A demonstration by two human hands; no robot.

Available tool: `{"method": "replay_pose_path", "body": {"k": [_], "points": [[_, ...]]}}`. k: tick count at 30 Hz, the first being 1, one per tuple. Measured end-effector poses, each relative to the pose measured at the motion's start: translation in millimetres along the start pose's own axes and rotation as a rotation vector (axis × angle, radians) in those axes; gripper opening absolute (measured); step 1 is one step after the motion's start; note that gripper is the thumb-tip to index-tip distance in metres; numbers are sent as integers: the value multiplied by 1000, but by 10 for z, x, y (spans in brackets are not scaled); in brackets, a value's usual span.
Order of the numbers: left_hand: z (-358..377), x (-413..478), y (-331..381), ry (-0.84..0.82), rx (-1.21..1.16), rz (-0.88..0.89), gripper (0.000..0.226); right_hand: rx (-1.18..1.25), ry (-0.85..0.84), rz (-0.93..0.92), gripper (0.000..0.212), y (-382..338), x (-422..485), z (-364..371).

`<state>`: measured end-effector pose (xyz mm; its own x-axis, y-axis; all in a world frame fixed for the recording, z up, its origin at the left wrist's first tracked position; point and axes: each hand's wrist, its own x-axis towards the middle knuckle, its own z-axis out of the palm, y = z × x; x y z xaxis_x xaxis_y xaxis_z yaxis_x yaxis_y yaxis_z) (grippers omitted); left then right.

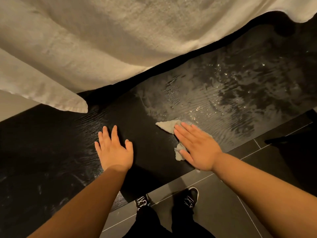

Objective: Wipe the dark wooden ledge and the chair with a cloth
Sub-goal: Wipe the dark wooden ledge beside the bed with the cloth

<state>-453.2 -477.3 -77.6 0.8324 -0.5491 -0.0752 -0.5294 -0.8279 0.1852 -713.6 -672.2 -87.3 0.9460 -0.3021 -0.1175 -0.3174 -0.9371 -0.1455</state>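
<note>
The small beige terry cloth (pixel 167 126) lies flat on the dark, grained wooden ledge (pixel 145 109) near its front edge, pressed down by the right grip (pixel 197 146), whose fingers are straight and released. The left grip (pixel 114 150) rests nearby, palm flat on bare wood, also released. Glistening smears (pixel 214 93) spread beyond the cloth. Rumpled white bedding (pixel 103 48) overhangs the far edge; below lie dark floor tiles (pixel 223 203) and black shoes (pixel 192 196).

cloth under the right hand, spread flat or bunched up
Mostly flat: the cloth lies pressed under the right hand, its near end crumpled by the thumb.
</note>
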Motion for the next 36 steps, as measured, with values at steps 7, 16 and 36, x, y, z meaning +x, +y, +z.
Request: {"method": "replay_pose_path", "body": {"k": [7,16,36], "points": [[-24,3,27,3,-6,-10,71,-10,16,286,73,187,313,-178],[-33,3,37,7,-4,-13,72,-22,0,149,72,452,75,-127],[-16,22,8,-7,-3,-3,73,-2,12,433,78,352,409,-223]]}}
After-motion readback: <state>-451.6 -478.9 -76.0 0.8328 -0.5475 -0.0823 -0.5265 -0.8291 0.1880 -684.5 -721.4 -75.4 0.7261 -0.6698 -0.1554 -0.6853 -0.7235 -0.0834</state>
